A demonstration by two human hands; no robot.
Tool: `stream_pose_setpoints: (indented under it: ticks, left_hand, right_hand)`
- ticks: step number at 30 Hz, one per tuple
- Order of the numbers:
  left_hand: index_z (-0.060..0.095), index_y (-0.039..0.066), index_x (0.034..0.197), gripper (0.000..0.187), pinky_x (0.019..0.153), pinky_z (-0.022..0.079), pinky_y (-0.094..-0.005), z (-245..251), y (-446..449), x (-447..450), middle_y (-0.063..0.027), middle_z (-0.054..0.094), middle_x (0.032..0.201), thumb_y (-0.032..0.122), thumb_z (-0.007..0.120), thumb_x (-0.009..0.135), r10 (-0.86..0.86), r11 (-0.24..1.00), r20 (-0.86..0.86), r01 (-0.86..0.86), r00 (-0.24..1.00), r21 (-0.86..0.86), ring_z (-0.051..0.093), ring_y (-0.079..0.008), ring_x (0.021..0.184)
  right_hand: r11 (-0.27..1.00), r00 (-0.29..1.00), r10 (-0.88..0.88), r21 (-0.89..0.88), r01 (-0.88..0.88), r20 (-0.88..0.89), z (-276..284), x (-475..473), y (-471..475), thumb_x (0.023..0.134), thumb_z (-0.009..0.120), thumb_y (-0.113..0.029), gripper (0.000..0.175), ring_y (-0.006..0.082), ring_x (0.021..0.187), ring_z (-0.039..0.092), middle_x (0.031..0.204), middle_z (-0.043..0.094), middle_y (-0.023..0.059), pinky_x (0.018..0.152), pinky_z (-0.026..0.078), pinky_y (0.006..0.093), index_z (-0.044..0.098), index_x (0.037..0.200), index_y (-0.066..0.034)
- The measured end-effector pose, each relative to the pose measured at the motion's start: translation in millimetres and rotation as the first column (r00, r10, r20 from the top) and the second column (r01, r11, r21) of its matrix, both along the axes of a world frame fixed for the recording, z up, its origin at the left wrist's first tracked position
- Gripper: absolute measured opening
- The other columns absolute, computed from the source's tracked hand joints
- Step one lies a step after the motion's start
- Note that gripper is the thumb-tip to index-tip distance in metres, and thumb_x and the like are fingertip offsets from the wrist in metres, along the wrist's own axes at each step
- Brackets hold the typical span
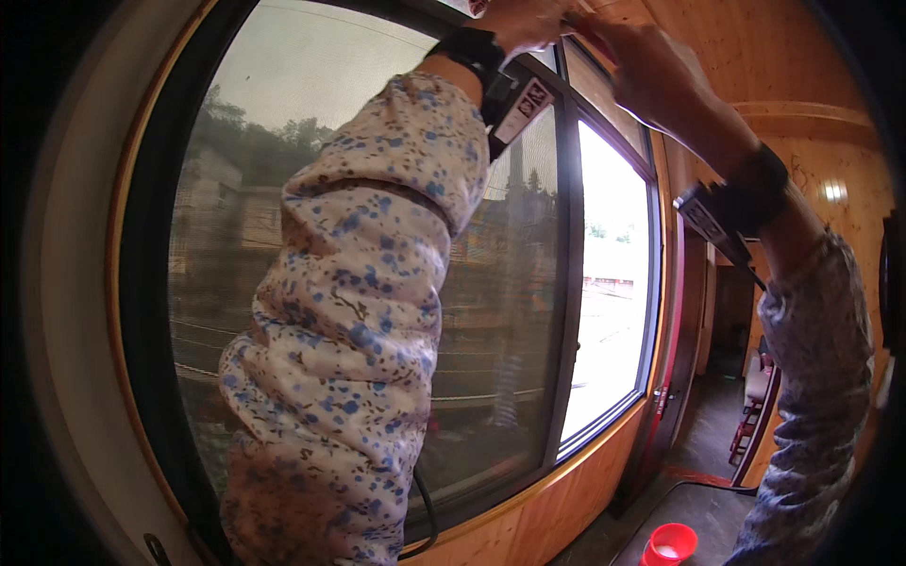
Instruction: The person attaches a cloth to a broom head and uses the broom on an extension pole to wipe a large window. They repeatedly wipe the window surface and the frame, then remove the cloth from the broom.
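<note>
Both arms reach up in front of a dark-framed window (568, 283). My left hand (527, 27) is at the top edge of the view, close to the upper frame, and its fingers are partly cut off. Beside it, to the right, my right hand (655, 74) is raised with bent fingers. A narrow dark reddish thing (594, 34) shows between the two hands; what it is and which hand has it cannot be made out. Behind my left sleeve (354, 304) stretches a mesh-covered window pane (506, 283). Black straps with small devices circle both wrists.
A bright window section (612, 297) lies right of the mullion. Below runs a wood-panelled wall (545, 516). A red bucket (671, 543) stands low at the right, near a doorway (729, 318) with furniture beyond. A black cable (428, 509) hangs by the sill.
</note>
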State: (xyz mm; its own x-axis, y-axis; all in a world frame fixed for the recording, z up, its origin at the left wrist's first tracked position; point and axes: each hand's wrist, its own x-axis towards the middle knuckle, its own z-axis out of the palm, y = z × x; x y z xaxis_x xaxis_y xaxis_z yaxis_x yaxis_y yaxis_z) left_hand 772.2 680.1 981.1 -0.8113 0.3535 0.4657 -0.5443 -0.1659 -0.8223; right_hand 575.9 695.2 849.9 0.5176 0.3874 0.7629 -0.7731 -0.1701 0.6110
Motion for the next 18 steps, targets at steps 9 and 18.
stream_pose_setpoints:
  ticks: [9,18]
  left_hand:
    - [0.067,0.010,0.108,0.033,0.089,0.045,-0.0459,-87,23,-33,-0.0100,0.066,0.108,0.014,0.065,0.075,-0.218,0.957,0.367,0.125,0.904,0.261,0.060,-0.0272,0.101]
    - [0.066,0.013,0.108,0.027,0.085,0.047,-0.0454,-91,55,-13,-0.0106,0.067,0.101,0.020,0.061,0.083,-0.113,0.984,0.300,0.064,0.947,0.168,0.062,-0.0291,0.095]
  right_hand:
    - [0.979,0.985,0.172,0.109,-0.173,0.014,-87,-68,-6,0.085,0.058,0.006,0.066,0.0210,0.070,0.066,0.093,0.068,0.0173,0.058,0.054,0.0346,0.041,0.144,-0.0193]
    - [0.993,0.986,0.115,-0.001,-0.116,0.121,-88,-40,27,0.088,0.054,0.005,0.058,0.0174,0.073,0.065,0.109,0.066,0.0142,0.063,0.055,0.0294,0.045,0.140,-0.0188]
